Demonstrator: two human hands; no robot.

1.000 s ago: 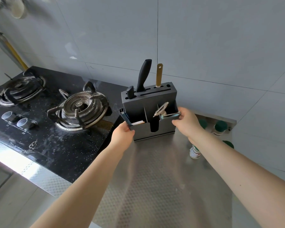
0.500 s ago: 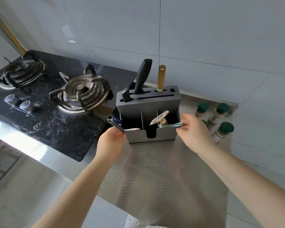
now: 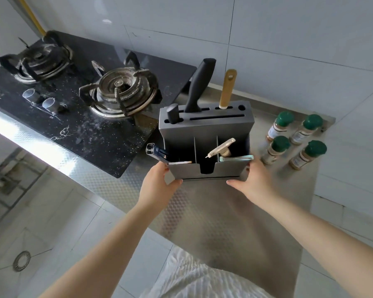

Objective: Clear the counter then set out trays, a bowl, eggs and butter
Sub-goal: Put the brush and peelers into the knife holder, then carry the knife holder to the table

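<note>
At the centre of the frame a grey rectangular knife block with front utensil compartments (image 3: 205, 134) sits between both hands over the embossed stainless-steel counter (image 3: 213, 222); whether its base touches the counter or is lifted clear cannot be told. The left hand (image 3: 157, 186) grips its lower left corner, thumb curled onto the front wall, and the right hand (image 3: 251, 181) grips the lower right corner the same way. From the top slots stand a large black knife handle (image 3: 199, 84), a short black handle (image 3: 172, 114) and a tan wooden handle (image 3: 227, 89). A beige tool (image 3: 221, 147) leans in the middle front compartment, a pale green tool (image 3: 237, 158) lies across the right one, and a dark blue tool (image 3: 156, 151) sticks out at the left edge. Right of the block, four green-capped spice bottles (image 3: 295, 138) stand well apart from it near the tiled wall (image 3: 289, 39). In the upper left lies a black two-burner gas hob (image 3: 78, 100).
</note>
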